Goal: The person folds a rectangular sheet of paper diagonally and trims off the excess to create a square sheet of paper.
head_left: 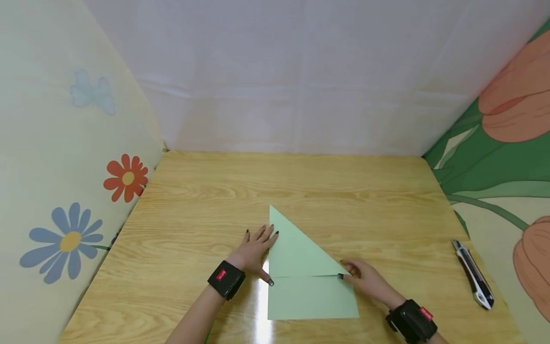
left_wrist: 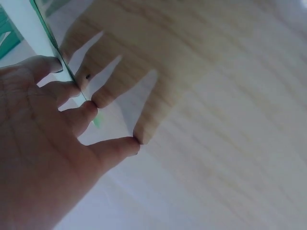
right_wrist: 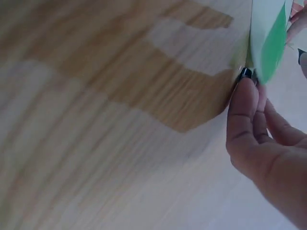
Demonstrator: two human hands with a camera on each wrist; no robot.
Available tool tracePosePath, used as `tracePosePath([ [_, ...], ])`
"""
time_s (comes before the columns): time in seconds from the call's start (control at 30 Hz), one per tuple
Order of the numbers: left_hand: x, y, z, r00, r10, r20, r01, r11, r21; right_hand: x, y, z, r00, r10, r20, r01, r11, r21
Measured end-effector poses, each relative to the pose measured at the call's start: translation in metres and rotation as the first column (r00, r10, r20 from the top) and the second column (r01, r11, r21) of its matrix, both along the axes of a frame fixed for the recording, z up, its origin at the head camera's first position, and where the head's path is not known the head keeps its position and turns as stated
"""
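Observation:
A light green sheet of paper [head_left: 296, 253] lies on the table with a triangular flap folded over its upper part. The flap's lower edge crosses the sheet, and its right corner lifts slightly. My left hand [head_left: 253, 253] rests at the sheet's left side with fingers spread, fingertips over its edge. In the left wrist view, the fingertips of the left hand [left_wrist: 43, 124] meet the paper edge [left_wrist: 44, 26] and the tabletop. At the right corner of the flap, my right hand [head_left: 367, 279] pinches the paper between thumb and fingers. The right wrist view shows the right hand [right_wrist: 268, 143] gripping the paper [right_wrist: 276, 52] at its edge.
A utility knife [head_left: 472, 274] lies near the right edge of the wooden table [head_left: 206, 186]. Behind the table hangs a white cloth [head_left: 258, 71]. Flower-printed panels stand on the left and right.

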State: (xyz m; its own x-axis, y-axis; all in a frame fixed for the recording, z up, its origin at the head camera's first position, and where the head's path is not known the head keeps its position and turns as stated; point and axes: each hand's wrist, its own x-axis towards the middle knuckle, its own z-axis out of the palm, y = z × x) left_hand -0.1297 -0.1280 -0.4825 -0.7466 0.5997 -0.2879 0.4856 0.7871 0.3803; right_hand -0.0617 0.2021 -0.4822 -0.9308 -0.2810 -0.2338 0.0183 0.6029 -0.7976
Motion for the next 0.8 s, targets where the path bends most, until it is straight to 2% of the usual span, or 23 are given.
tracePosePath([
  [0.13, 0.002, 0.001, 0.001, 1.000, 0.014, 0.003, -0.014, 1.000, -0.007, -0.006, -0.009, -0.004, 0.997, -0.067, 0.050, 0.064, 0.996, 0.055],
  [0.23, 0.004, 0.001, 0.004, 1.000, 0.029, -0.002, -0.029, 0.999, -0.019, -0.009, -0.014, -0.005, 0.994, -0.102, 0.043, 0.099, 0.993, 0.072],
  [0.37, 0.007, 0.004, 0.010, 0.998, 0.054, -0.023, -0.055, 0.998, -0.023, -0.013, -0.016, -0.001, 0.995, -0.075, -0.066, 0.076, 0.997, 0.024],
  [0.47, 0.009, 0.012, 0.018, 0.990, 0.049, -0.132, -0.046, 0.999, 0.025, -0.016, -0.017, 0.006, 0.976, 0.003, -0.216, -0.001, 1.000, 0.010],
  [0.53, 0.009, 0.020, 0.024, 0.966, 0.023, -0.256, -0.008, 0.998, 0.061, -0.018, -0.019, 0.012, 0.951, 0.060, -0.305, -0.055, 0.998, 0.025],
  [0.63, 0.009, 0.033, 0.030, 0.904, -0.032, -0.426, 0.081, 0.992, 0.097, -0.021, -0.023, 0.020, 0.907, 0.144, -0.397, -0.125, 0.990, 0.071],
  [0.7, 0.009, 0.040, 0.032, 0.868, -0.059, -0.492, 0.130, 0.985, 0.111, -0.023, -0.026, 0.024, 0.888, 0.180, -0.424, -0.154, 0.983, 0.097],
  [0.73, 0.009, 0.042, 0.032, 0.857, -0.063, -0.511, 0.145, 0.982, 0.123, -0.024, -0.027, 0.026, 0.882, 0.193, -0.429, -0.165, 0.981, 0.102],
  [0.8, 0.009, 0.045, 0.032, 0.847, -0.054, -0.529, 0.160, 0.974, 0.157, -0.026, -0.028, 0.029, 0.879, 0.199, -0.433, -0.170, 0.980, 0.104],
])
